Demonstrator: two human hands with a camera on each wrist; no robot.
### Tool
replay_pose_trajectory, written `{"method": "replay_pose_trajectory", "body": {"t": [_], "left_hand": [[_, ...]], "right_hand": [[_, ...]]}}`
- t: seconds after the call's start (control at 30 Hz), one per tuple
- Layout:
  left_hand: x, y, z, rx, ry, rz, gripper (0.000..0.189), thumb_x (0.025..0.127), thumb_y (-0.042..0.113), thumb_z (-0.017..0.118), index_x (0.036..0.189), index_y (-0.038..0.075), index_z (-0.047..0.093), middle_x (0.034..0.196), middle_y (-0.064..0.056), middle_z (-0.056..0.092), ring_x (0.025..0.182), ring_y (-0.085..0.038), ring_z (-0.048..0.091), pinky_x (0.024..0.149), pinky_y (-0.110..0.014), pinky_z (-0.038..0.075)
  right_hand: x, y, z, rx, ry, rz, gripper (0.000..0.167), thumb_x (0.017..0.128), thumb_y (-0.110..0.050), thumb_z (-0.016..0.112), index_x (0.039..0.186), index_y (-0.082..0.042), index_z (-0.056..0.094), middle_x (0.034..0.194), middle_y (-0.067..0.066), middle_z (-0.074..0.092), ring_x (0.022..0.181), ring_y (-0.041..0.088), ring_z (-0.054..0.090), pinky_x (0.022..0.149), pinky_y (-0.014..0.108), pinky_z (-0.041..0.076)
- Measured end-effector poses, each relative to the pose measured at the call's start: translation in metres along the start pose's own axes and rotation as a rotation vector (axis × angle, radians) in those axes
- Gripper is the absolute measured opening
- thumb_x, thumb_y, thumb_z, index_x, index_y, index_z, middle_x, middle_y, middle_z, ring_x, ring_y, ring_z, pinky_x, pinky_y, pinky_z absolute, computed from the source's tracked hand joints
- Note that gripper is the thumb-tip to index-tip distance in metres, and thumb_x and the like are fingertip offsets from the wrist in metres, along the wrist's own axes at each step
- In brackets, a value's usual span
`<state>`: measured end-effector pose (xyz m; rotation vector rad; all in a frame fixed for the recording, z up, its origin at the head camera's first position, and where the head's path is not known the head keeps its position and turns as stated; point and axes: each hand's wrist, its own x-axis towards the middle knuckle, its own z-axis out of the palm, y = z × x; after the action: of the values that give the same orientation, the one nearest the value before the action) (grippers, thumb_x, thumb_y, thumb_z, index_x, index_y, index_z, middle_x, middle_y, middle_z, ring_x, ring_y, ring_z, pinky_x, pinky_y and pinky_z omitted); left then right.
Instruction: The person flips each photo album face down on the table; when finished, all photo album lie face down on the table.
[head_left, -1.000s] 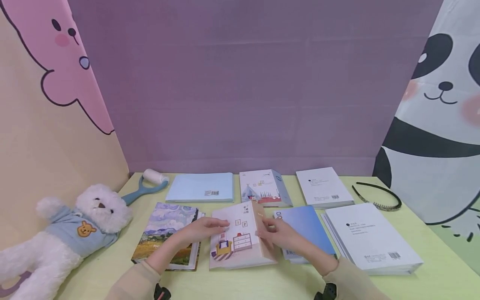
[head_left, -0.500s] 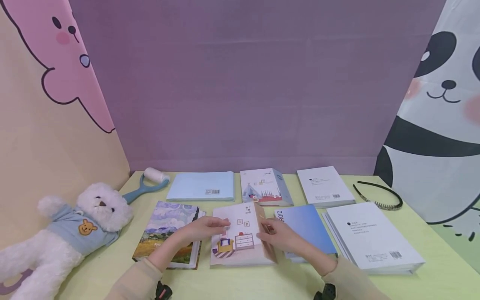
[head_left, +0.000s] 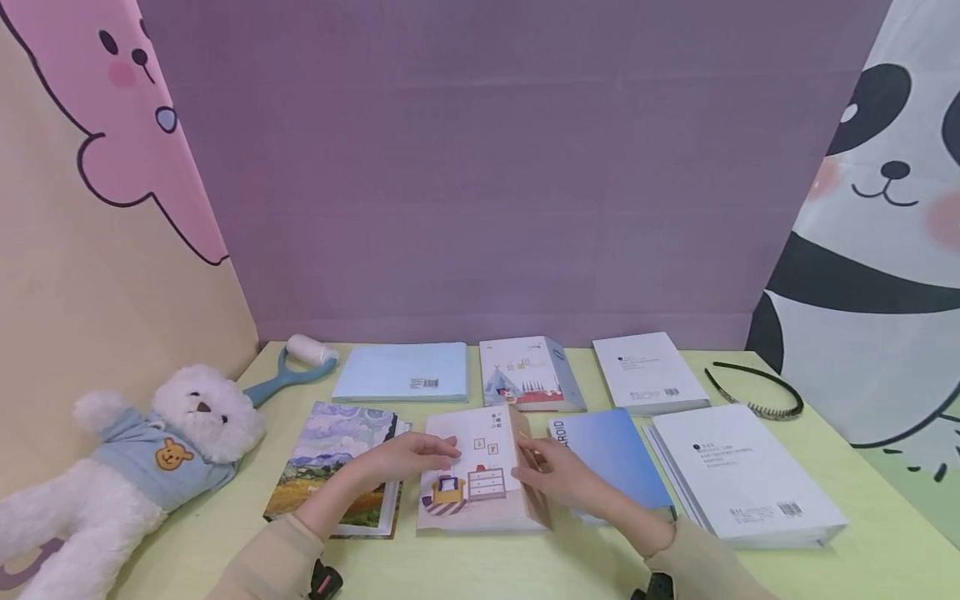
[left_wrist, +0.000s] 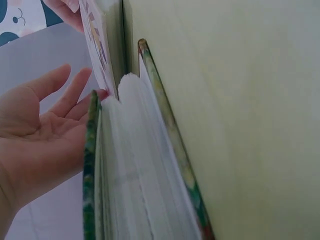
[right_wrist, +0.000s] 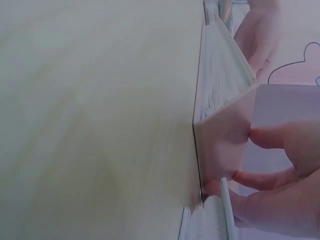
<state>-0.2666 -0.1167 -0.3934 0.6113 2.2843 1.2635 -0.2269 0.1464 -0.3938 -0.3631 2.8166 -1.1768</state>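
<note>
A pale photo album (head_left: 480, 475) with a drawn drawer chest and armchair lies in the middle of the table in the head view. My left hand (head_left: 408, 456) reaches over the picture-covered album beside it. Its fingers are relaxed, and in the left wrist view a fingertip (left_wrist: 102, 93) touches the pale album's edge. My right hand (head_left: 558, 471) holds the pale album at its slanted beige spine (right_wrist: 227, 132). In the right wrist view the thumb is at the spine's upper edge and the curled fingers lie against its face and lower edge.
A landscape-painting album (head_left: 330, 467) lies close on the left, a blue album (head_left: 618, 454) close on the right. Behind are a light blue album (head_left: 401, 372), a tent-picture album (head_left: 517, 375) and a white album (head_left: 648, 371). A large white album (head_left: 742, 475), headband (head_left: 780, 408), lint roller (head_left: 300, 367) and plush bear (head_left: 165, 454) flank these.
The pale album's spine side has shifted very slightly; both hands stay at nearly the same places on it. The other albums have not moved.
</note>
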Motion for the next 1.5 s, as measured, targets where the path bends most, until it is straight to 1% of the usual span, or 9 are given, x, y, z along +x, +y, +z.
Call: {"method": "replay_pose_trajectory", "body": {"t": [0.27,0.5,0.67,0.83,1.07,1.2,1.3,1.37,1.5], "left_hand": [[-0.001,0.0,0.0,0.037,-0.022,0.009,0.039,0.096,0.027,0.055,0.131,0.013,0.056,0.151,-0.005,0.035,0.14,-0.032,0.028,0.111,-0.051,0.027],[-0.004,0.0,-0.002,0.141,-0.104,0.067,0.043,0.095,0.024,0.056,0.135,0.01,0.052,0.155,-0.004,0.026,0.142,-0.033,0.021,0.111,-0.051,0.027],[-0.005,0.003,-0.001,0.173,-0.141,0.061,0.047,0.093,0.023,0.059,0.137,0.012,0.049,0.156,-0.004,0.021,0.143,-0.031,0.018,0.111,-0.052,0.028],[-0.006,0.005,0.0,0.192,-0.151,0.06,0.048,0.093,0.023,0.059,0.138,0.011,0.048,0.157,-0.005,0.019,0.143,-0.032,0.017,0.111,-0.052,0.027],[-0.007,0.005,0.001,0.216,-0.154,0.068,0.048,0.093,0.023,0.059,0.138,0.011,0.048,0.157,-0.006,0.019,0.144,-0.031,0.016,0.111,-0.052,0.028],[-0.008,0.005,0.001,0.24,-0.127,0.075,0.046,0.093,0.022,0.058,0.137,0.012,0.05,0.156,-0.006,0.022,0.143,-0.032,0.019,0.111,-0.053,0.028],[-0.008,0.004,0.002,0.249,-0.072,0.083,0.041,0.094,0.02,0.058,0.134,0.012,0.053,0.153,-0.007,0.029,0.14,-0.034,0.025,0.109,-0.054,0.029],[-0.007,0.004,0.002,0.226,-0.031,0.091,0.039,0.095,0.018,0.056,0.132,0.011,0.054,0.149,-0.009,0.036,0.137,-0.035,0.031,0.108,-0.053,0.031],[-0.01,0.004,-0.003,0.181,0.03,0.118,0.037,0.096,0.016,0.053,0.132,0.008,0.054,0.139,-0.013,0.049,0.128,-0.035,0.044,0.104,-0.052,0.038]], "right_hand": [[0.002,0.002,0.001,0.008,0.002,0.017,0.051,0.086,-0.021,0.067,0.13,0.0,0.053,0.127,0.016,0.052,0.111,0.032,0.055,0.09,0.044,0.049],[0.003,0.004,0.0,0.035,-0.006,0.024,0.051,0.086,-0.022,0.069,0.13,-0.001,0.053,0.131,0.019,0.052,0.111,0.032,0.056,0.091,0.044,0.049],[0.003,0.004,0.0,0.033,-0.011,0.038,0.052,0.086,-0.023,0.069,0.131,-0.002,0.053,0.131,0.018,0.052,0.111,0.03,0.056,0.091,0.043,0.05],[0.002,0.003,-0.001,0.036,-0.016,0.032,0.053,0.086,-0.023,0.069,0.132,-0.002,0.052,0.131,0.018,0.052,0.111,0.031,0.056,0.09,0.043,0.05],[0.004,0.004,-0.005,0.02,-0.039,-0.015,0.054,0.085,-0.024,0.069,0.13,0.001,0.052,0.126,0.017,0.054,0.109,0.032,0.057,0.089,0.043,0.05],[0.007,0.004,-0.006,0.033,-0.03,-0.002,0.054,0.081,-0.025,0.073,0.126,0.001,0.056,0.122,0.015,0.056,0.108,0.03,0.058,0.086,0.041,0.052],[0.01,0.003,-0.005,0.066,-0.011,0.002,0.053,0.077,-0.022,0.076,0.123,-0.001,0.059,0.122,0.013,0.056,0.108,0.03,0.057,0.087,0.041,0.051],[0.012,0.002,-0.004,0.085,0.006,-0.015,0.051,0.076,-0.019,0.077,0.122,-0.002,0.061,0.123,0.012,0.056,0.109,0.03,0.057,0.089,0.042,0.051],[0.017,-0.005,0.001,0.096,0.029,-0.087,0.045,0.078,-0.016,0.075,0.12,-0.004,0.063,0.129,0.013,0.054,0.109,0.029,0.057,0.089,0.04,0.051]]}}
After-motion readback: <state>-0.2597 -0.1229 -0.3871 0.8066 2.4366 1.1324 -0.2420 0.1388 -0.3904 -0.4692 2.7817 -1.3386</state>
